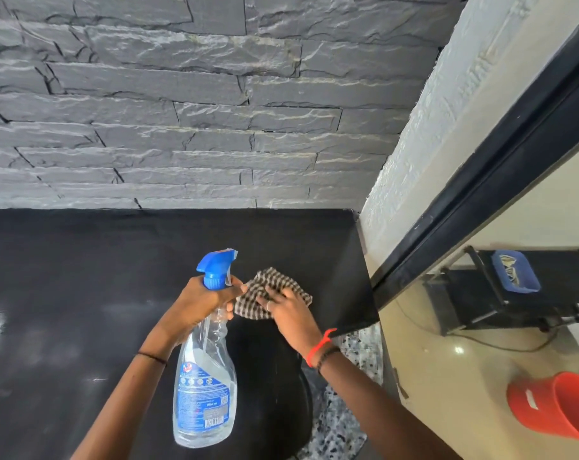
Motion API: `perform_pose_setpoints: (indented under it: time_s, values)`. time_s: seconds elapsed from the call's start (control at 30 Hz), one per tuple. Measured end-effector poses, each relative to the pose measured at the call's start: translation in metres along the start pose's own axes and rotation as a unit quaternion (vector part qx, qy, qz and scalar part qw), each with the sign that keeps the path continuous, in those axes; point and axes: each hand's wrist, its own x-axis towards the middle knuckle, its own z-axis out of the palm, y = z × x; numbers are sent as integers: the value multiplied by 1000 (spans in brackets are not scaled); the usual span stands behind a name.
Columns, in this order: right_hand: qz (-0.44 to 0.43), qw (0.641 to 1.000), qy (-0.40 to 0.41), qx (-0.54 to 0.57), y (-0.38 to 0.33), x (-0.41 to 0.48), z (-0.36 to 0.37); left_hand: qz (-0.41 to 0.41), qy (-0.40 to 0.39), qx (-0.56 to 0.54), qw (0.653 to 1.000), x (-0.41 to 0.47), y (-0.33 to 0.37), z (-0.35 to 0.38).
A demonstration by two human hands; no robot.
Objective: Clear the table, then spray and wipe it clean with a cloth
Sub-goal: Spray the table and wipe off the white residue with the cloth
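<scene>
We are gripping the neck of a clear spray bottle (pixel 206 376) with our left hand (pixel 200 305), holding it above the black table (pixel 66 293). Our right hand (pixel 289 313) is pressing flat on a checked cloth (pixel 275 287) lying near the table's right edge, toward its far right corner.

The black desk (pixel 82 277) lies open across its whole left and middle, offering a hand a wide bare run there. At the back a dark stone wall (pixel 182 111) closes it off, and on the right a white wall (pixel 411 180) blocks the far corner. The only things over the surface sit near the right front edge: the left hand (pixel 203 303) gripping an upright spray bottle (pixel 207 370), and just beside it the right hand (pixel 289 310) pressed flat on a checked cloth (pixel 271 293). Little room remains between the cloth and the desk's right edge.
</scene>
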Motion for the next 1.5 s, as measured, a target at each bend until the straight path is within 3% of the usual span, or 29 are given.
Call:
perform_pose_setpoints:
  time_s: [0.17, 0.33, 0.4, 0.57, 0.8, 1.0, 1.23, 1.5]
  values:
    - [-25, 996, -43, -75, 50, -84, 3, -1, -21, -9, 1000, -13, -5, 3]
    - [118, 986, -64, -97, 116, -94, -39, 8, -48, 23, 999, -29, -12, 14]
    - [138, 984, -65, -88, 129, -79, -43, 0, -59, 31, 998, -41, -19, 21]
    - [155, 985, -17, -73, 111, -40, -37, -54, -79, 6, 995, -72, -44, 44]
    - [7, 995, -71, -64, 92, -74, -27, -92, -131, 54, 986, -115, -79, 67]
    - [121, 990, -67, -23, 116, -119, -42, -98, -166, 72, 979, -142, -94, 80]
    - [159, 981, -106, 40, 106, -112, -51, -88, -144, 95, 981, -154, -98, 104]
    - [186, 975, -123, 18, 106, -112, -52, -50, -144, 131, 979, -161, -80, 149]
